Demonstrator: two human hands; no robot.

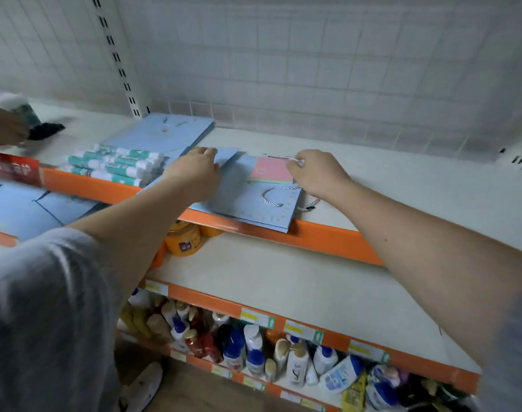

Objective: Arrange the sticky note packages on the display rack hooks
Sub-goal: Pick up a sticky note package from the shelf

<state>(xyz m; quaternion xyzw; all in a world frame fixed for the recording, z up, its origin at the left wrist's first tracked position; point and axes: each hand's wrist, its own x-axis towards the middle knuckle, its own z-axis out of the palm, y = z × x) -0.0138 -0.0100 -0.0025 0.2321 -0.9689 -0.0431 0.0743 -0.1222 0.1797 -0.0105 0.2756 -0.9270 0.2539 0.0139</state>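
Observation:
A pink sticky note package (pixel 270 171) lies flat on a light blue paper bag (pixel 253 203) with a rope handle, on the upper white shelf. My right hand (pixel 316 173) pinches the package's top right corner between thumb and fingers. My left hand (pixel 194 173) rests on the blue bag to the left of the package, fingers bent over the bag's far edge. Behind the shelf rises a white wire grid panel (pixel 313 55); I see no hooks on it.
Green-and-white tubes (pixel 114 168) lie stacked at the left, beside more blue bags (pixel 161 135). Another person's hand (pixel 4 129) holds something dark at the far left. An orange jar (pixel 184 239) sits on the lower shelf, and bottles (pixel 253 346) fill the bottom one.

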